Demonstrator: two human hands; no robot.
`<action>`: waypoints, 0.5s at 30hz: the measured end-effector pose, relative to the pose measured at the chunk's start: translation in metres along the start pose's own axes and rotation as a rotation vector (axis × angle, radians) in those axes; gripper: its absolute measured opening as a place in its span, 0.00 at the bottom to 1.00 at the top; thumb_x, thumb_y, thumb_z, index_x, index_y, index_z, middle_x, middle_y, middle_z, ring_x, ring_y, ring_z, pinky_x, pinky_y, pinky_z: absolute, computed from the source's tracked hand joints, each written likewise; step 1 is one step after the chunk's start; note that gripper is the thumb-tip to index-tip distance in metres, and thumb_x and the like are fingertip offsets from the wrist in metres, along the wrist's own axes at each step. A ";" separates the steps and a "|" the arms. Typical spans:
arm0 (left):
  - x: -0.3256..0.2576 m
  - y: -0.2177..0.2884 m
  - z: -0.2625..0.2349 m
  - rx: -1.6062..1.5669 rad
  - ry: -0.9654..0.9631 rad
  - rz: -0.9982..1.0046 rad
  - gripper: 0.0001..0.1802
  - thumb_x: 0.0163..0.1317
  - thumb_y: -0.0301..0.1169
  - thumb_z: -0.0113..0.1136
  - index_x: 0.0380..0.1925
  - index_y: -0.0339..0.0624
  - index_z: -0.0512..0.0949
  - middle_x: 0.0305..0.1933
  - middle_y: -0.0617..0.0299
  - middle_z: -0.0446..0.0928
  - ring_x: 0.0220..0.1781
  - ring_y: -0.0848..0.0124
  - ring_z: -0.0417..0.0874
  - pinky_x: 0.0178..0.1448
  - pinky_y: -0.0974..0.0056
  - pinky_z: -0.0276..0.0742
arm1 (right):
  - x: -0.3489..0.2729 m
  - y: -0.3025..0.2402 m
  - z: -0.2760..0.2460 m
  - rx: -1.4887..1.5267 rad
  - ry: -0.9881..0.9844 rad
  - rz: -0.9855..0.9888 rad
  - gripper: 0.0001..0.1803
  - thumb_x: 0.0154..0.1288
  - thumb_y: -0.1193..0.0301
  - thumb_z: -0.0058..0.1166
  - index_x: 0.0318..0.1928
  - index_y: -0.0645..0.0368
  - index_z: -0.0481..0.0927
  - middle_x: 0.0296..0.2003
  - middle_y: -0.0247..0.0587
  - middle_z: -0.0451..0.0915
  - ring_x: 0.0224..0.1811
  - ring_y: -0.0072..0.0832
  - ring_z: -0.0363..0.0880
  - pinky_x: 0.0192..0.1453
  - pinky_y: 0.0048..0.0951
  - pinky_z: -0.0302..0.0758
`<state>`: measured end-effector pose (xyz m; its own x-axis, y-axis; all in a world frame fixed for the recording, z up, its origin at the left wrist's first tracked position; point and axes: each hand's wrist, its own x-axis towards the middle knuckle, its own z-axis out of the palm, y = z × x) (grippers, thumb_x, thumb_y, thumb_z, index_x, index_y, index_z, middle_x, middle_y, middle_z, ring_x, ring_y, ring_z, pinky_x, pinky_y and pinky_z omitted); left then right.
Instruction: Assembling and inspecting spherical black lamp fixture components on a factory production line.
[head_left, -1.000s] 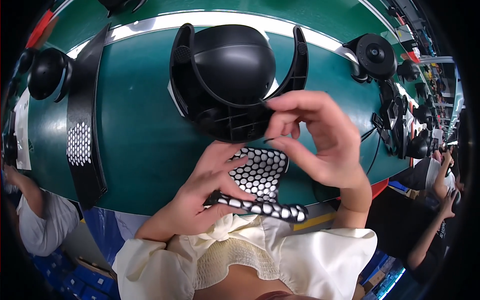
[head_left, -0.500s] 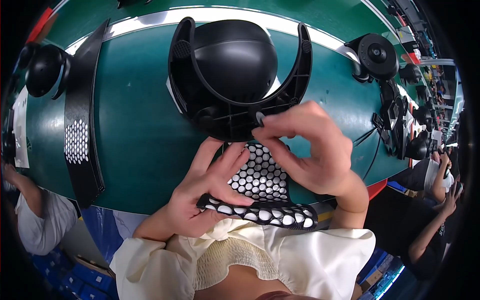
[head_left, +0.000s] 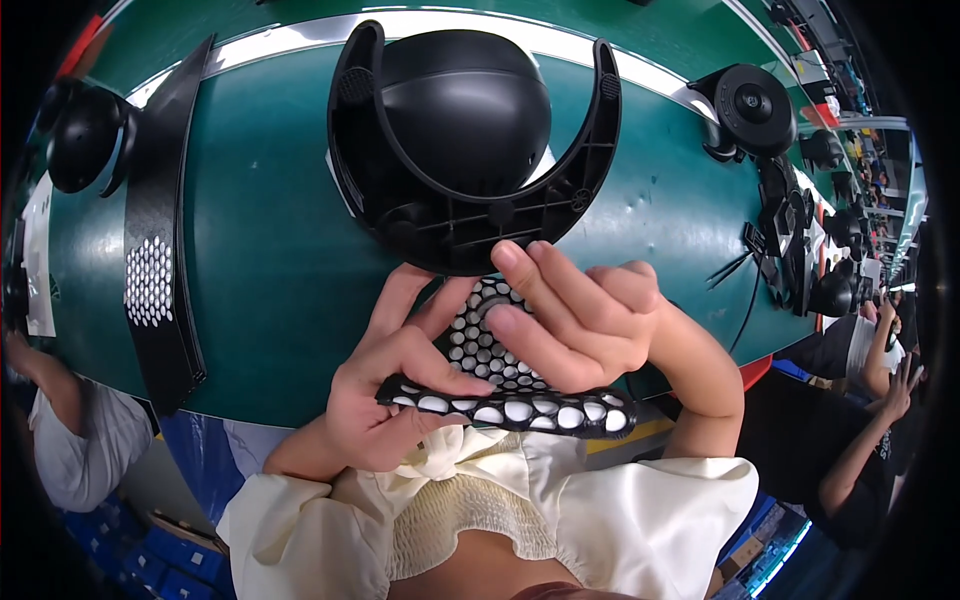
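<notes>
A black plastic grille piece [head_left: 500, 405] with round and hexagonal holes is held close to my body, just in front of a large black dome unit [head_left: 470, 110] in a U-shaped bracket [head_left: 480, 235] on the green table [head_left: 270, 250]. My left hand [head_left: 385, 385] grips the grille's near edge, thumb on top. My right hand [head_left: 580, 320] presses its fingers onto the grille's upper part, fingertips touching the bracket's lower rim. Most of the grille's middle is hidden by my right hand.
A long black panel [head_left: 155, 240] with a perforated patch lies at the left, beside another dome unit [head_left: 85, 135]. More black assemblies [head_left: 750, 105] and cables [head_left: 790, 240] line the right edge. Other people sit at the left [head_left: 70, 440] and lower right [head_left: 860, 440].
Both hands brought the grille nearer and lower toward my body. My right hand came down from the bracket's edge and now lies flat over the grille.
</notes>
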<state>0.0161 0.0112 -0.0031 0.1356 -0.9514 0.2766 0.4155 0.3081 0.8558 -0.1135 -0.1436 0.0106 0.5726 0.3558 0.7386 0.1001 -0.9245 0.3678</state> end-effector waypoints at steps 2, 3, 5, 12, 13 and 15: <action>0.000 0.000 -0.001 0.042 0.009 -0.009 0.07 0.48 0.19 0.54 0.29 0.35 0.75 0.62 0.38 0.45 0.67 0.47 0.48 0.67 0.51 0.42 | -0.002 0.000 0.001 -0.019 -0.010 -0.028 0.12 0.50 0.77 0.46 0.39 0.59 0.71 0.33 0.46 0.81 0.30 0.23 0.74 0.21 0.17 0.51; 0.001 0.001 0.000 0.042 0.010 -0.008 0.07 0.48 0.19 0.54 0.29 0.35 0.75 0.62 0.38 0.45 0.67 0.47 0.48 0.67 0.51 0.42 | -0.002 0.001 -0.001 -0.028 -0.045 -0.059 0.13 0.50 0.77 0.45 0.39 0.59 0.71 0.33 0.46 0.81 0.30 0.22 0.74 0.20 0.17 0.49; 0.004 0.002 0.003 0.038 0.033 -0.035 0.07 0.49 0.19 0.54 0.29 0.36 0.76 0.62 0.38 0.46 0.66 0.47 0.50 0.67 0.53 0.44 | -0.003 0.004 -0.002 -0.036 -0.079 -0.090 0.13 0.50 0.77 0.45 0.40 0.59 0.70 0.32 0.45 0.81 0.30 0.22 0.74 0.18 0.16 0.48; 0.006 0.005 0.000 0.081 0.029 -0.030 0.08 0.49 0.22 0.57 0.32 0.37 0.75 0.61 0.39 0.49 0.65 0.49 0.53 0.65 0.53 0.48 | -0.009 0.014 -0.007 0.238 -0.037 0.042 0.10 0.53 0.73 0.48 0.38 0.54 0.71 0.34 0.35 0.80 0.33 0.22 0.76 0.32 0.19 0.55; 0.005 0.005 0.000 0.079 0.031 -0.046 0.08 0.49 0.22 0.57 0.32 0.37 0.75 0.61 0.39 0.49 0.65 0.50 0.52 0.64 0.53 0.48 | -0.013 0.013 -0.006 0.251 0.029 0.085 0.10 0.52 0.73 0.48 0.37 0.54 0.70 0.35 0.36 0.80 0.33 0.23 0.76 0.32 0.20 0.56; 0.003 0.005 -0.001 0.075 0.033 -0.063 0.09 0.49 0.23 0.57 0.33 0.37 0.76 0.61 0.39 0.49 0.65 0.50 0.52 0.64 0.52 0.48 | -0.021 0.014 -0.010 0.252 0.047 0.263 0.11 0.47 0.73 0.56 0.34 0.54 0.72 0.36 0.39 0.77 0.35 0.29 0.75 0.31 0.23 0.59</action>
<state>0.0194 0.0098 0.0019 0.1415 -0.9678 0.2080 0.3562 0.2459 0.9015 -0.1318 -0.1627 0.0057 0.5677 0.1021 0.8169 0.1554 -0.9877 0.0154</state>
